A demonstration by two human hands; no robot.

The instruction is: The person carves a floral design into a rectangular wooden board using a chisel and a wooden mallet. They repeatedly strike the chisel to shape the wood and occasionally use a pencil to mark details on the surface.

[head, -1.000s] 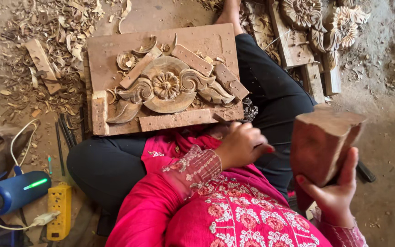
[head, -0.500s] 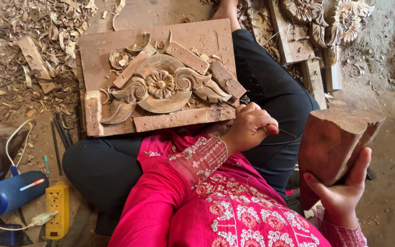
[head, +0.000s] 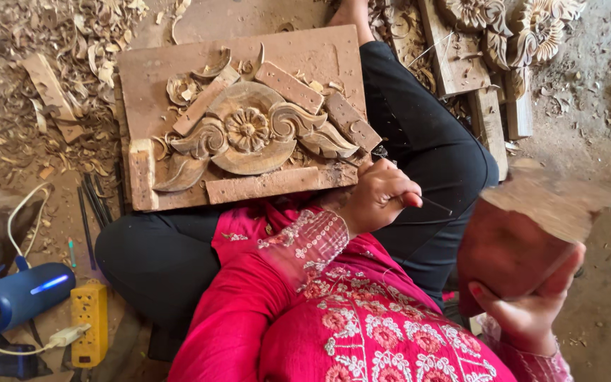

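The carved board [head: 242, 120] rests flat across the seated person's lap, its long axis running left to right, a flower rosette [head: 247, 129] at the middle of the scrollwork. At the board's lower right corner sits the left hand [head: 376, 194], the nearer of the two hands, fingers curled tight around a thin chisel [head: 429, 204] whose dark shaft pokes out to the right of the fist, away from the board; the cutting end is hidden under the hand, so I cannot tell whether it touches the wood. Well off to the right of the board and lower, the right hand [head: 528, 311] grips a heavy wooden block [head: 525, 233] from below, fingers wrapped up its side, the block raised and apart from the chisel. Left of the board lie wood shavings [head: 44, 78], and below that corner a blue speaker [head: 15, 297] and a yellow power strip [head: 90, 322]
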